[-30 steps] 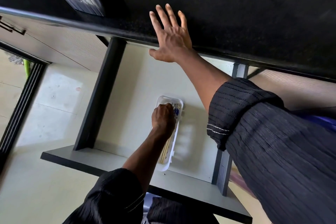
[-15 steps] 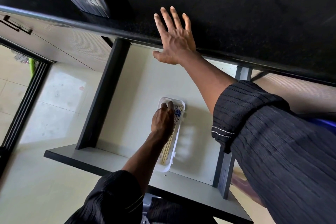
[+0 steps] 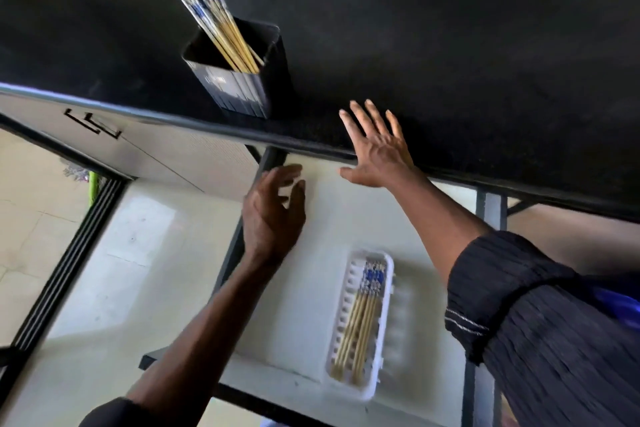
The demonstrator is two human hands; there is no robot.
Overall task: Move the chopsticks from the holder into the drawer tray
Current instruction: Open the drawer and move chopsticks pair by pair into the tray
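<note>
Head view: the job looks partly done.
Done: a few chopsticks (image 3: pixel 362 319) lie in the white tray (image 3: pixel 387 315) in the drawer (image 3: pixel 311 288), below both hands.
Left: many chopsticks in the holder (image 3: pixel 214 21) stand in the black holder (image 3: pixel 242 87) on the bench (image 3: pixel 450 62), up past the fingers.
Left hand (image 3: pixel 273 215): empty, fingers spread, over the drawer.
Right hand (image 3: pixel 377 149): flat on the bench edge, fingers spread, empty.
</note>
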